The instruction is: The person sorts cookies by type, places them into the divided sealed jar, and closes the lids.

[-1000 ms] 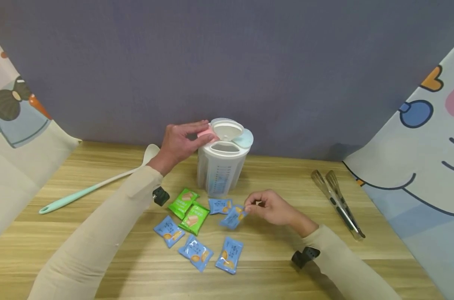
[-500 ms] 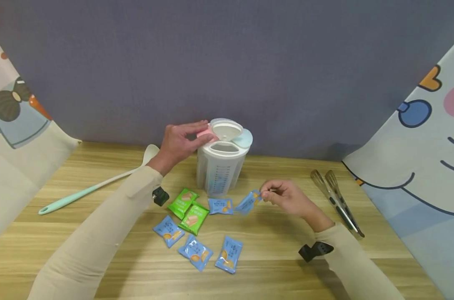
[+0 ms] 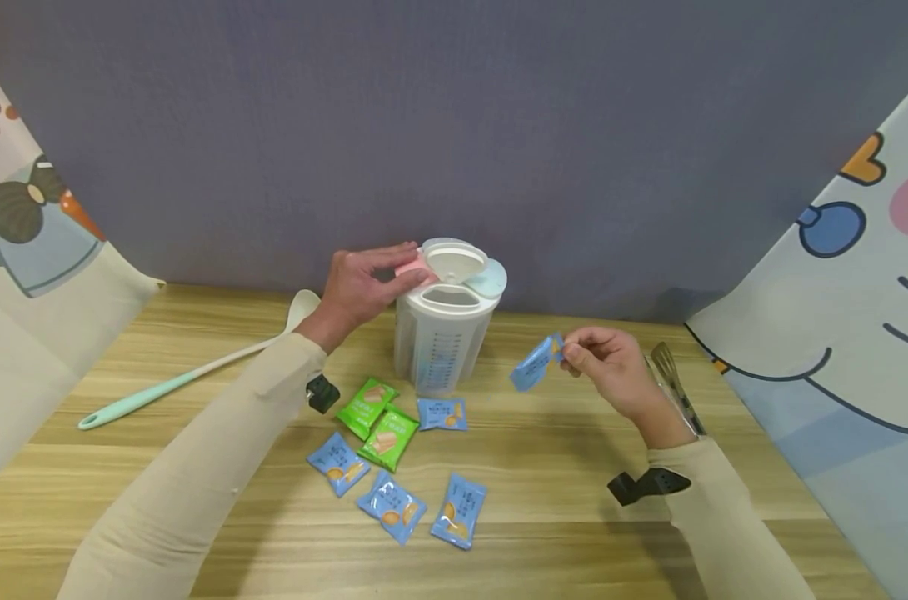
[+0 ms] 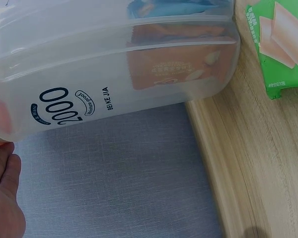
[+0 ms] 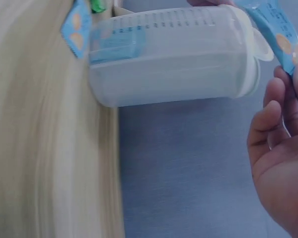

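Observation:
A translucent multi-compartment container (image 3: pixel 445 342) stands upright at the back of the table, with measuring marks on its front. My left hand (image 3: pixel 366 287) holds its pink lid flap (image 3: pixel 415 264) between thumb and fingers. A near opening and a round top opening show uncovered; a pale blue flap (image 3: pixel 488 278) is at the right. Blue and orange-brown packets (image 4: pixel 181 62) show through the wall. My right hand (image 3: pixel 607 367) pinches one end of a blue snack packet (image 3: pixel 536 364), raised to the container's right. In the right wrist view that packet (image 5: pixel 275 32) is beside the container's top.
Two green wafer packets (image 3: pixel 389 437) overlap before the container. Several blue packets, one (image 3: pixel 458 510) at the front, lie around them. A ladle-like spoon (image 3: pixel 199 368) with a mint handle lies left. Metal tongs (image 3: pixel 671 375) lie right, partly behind my right hand.
My right hand has lifted the blue packet off the table and carried it up and to the right. My left hand has stayed on the container's pink flap.

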Tool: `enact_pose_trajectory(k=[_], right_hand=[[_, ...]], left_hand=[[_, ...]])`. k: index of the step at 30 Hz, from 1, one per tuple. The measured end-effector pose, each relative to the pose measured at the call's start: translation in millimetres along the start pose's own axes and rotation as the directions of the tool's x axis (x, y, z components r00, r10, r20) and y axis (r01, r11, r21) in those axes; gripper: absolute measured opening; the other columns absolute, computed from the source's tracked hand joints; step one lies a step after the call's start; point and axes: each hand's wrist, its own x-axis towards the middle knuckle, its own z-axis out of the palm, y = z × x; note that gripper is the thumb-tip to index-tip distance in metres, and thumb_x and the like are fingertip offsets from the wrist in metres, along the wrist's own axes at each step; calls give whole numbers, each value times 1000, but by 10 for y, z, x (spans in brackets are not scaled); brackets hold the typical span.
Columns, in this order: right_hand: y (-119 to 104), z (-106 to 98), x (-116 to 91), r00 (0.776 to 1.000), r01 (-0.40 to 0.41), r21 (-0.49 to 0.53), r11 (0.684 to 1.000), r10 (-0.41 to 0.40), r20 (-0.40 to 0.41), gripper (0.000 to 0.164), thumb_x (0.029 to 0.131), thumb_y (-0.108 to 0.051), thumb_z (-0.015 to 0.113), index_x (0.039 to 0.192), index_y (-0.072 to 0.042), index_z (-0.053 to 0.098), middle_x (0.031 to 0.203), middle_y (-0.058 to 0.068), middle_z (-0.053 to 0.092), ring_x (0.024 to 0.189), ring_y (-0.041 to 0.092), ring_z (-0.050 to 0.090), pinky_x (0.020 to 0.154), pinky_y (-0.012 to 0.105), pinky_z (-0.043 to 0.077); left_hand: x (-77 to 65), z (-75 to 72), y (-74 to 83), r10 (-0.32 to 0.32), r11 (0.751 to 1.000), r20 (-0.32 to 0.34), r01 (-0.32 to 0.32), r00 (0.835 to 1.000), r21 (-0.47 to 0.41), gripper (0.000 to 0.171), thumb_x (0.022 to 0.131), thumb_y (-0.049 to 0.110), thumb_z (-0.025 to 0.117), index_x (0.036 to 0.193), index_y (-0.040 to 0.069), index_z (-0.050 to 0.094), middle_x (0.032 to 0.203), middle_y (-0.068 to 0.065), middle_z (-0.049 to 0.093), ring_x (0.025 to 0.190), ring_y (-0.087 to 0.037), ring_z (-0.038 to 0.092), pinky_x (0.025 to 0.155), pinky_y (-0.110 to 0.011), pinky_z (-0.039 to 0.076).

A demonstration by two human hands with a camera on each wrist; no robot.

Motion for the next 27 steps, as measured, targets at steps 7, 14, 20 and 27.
enact_pose_trajectory(k=[7, 14, 20, 27], right_hand=[[-28, 5, 166, 989, 9, 33, 999, -4, -150, 12, 94, 5, 54, 85, 12, 59, 70, 12, 60, 62, 17, 53, 54, 26, 44], [11, 89, 396, 953, 45, 93, 995, -15, -303, 11, 93, 2, 57, 86, 5, 64, 69, 8, 59, 59, 16, 51, 52, 25, 41], [34, 219, 596, 920, 117, 142, 983, -53, -387, 15, 88, -7, 68, 84, 7, 65, 67, 7, 61, 56, 14, 52, 51, 22, 41], [22, 388, 770, 895, 116, 81, 990, -69, -440, 8, 88, -2, 66, 80, -2, 68, 62, 4, 58, 53, 12, 49, 47, 23, 38]], left_hand=[[2, -19, 19, 1, 1000, -2, -1, 1000, -5, 34, 76, 20, 82, 105, 6, 72, 110, -7, 66, 102, -17, 64, 88, -34, 49], [-11, -12, 5, -28, 999, 9, 28, 1000, -22, 34, 76, 21, 82, 105, 6, 72, 111, -5, 66, 103, -17, 63, 90, -35, 48], [-15, -9, -5, -24, 1000, 6, 24, 1000, -16, 35, 76, 21, 82, 105, 6, 72, 111, -5, 66, 103, -16, 63, 89, -34, 49], [-8, -3, -10, -3, 1000, 4, 3, 1000, 4, 37, 75, 22, 83, 106, 7, 72, 113, -4, 66, 102, -18, 64, 86, -36, 50]])
